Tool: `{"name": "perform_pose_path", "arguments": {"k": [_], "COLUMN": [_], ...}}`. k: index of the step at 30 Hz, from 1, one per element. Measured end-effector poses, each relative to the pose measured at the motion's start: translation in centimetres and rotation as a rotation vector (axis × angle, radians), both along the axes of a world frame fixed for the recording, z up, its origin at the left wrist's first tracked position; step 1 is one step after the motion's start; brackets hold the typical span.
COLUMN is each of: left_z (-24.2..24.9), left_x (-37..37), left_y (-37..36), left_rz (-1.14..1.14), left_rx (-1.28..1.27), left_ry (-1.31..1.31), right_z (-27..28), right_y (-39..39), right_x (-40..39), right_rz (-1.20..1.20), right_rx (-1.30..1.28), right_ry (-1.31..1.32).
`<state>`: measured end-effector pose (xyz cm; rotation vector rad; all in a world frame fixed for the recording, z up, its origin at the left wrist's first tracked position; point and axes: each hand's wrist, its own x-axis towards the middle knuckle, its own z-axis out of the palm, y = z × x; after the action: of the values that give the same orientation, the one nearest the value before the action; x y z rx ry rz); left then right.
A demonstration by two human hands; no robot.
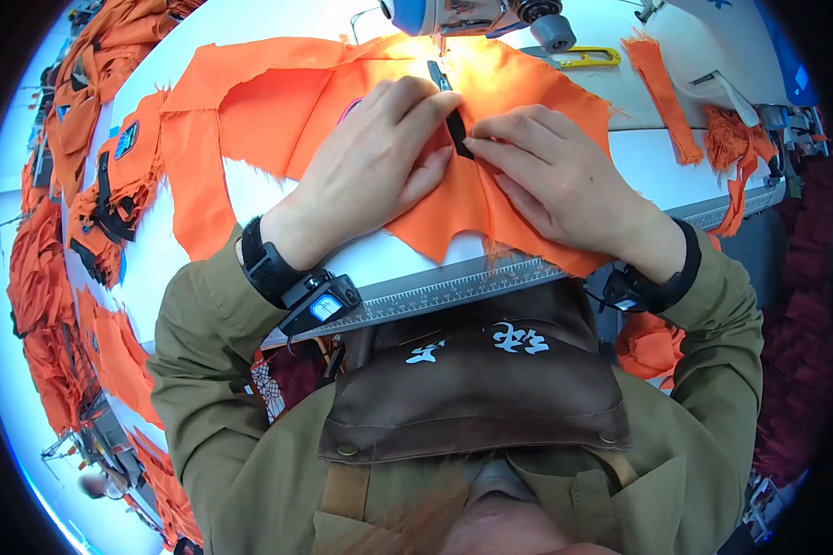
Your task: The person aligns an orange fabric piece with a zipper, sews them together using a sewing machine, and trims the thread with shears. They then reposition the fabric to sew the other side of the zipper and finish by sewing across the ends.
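An orange fabric piece (pixel 509 88) with frayed edges lies under the sewing machine head (pixel 453 17). A narrow black strip (pixel 457 131) runs down its middle, from near the needle toward me. My left hand (pixel 379 153) is closed, thumb and fingertips pinching the strip's upper part and covering some of it. My right hand (pixel 555 171) pinches at the strip's lower end, its other fingers curled on the orange cloth. The near edge of the cloth hangs over a ruler strip (pixel 435 301) along the table's front.
A yellow cutter (pixel 590 57) lies right of the machine. Farther right are an orange strip (pixel 662 97) and frayed orange scraps (pixel 739 143). Orange pieces with black parts (pixel 111 199) sit at the left, beside heaped orange cloth (pixel 46 305). A brown apron (pixel 472 398) covers my front.
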<state>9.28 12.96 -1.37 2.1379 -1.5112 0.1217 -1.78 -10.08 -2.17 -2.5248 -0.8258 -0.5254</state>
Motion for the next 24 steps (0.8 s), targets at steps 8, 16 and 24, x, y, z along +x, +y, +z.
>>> {"name": "perform_pose_path", "arguments": {"k": [8,16,24], "left_z": [0.1,0.1,0.1], "left_x": [1.0,1.5,2.0], "left_y": [0.2,0.3,0.3], "left_rz": [-0.111,-0.157,-0.166], "left_rx": [0.031,0.032,0.043], "left_ry": [-0.124,-0.084,-0.054], "right_z": [0.2,0.7,0.7], "right_y": [-0.2,-0.6,-0.9], "right_x": [0.0,-0.2,0.2], "right_rz": [0.010,-0.071,-0.074], "right_rx": [-0.014,-0.042,-0.074], "right_ry": [0.009,0.077,0.119]}}
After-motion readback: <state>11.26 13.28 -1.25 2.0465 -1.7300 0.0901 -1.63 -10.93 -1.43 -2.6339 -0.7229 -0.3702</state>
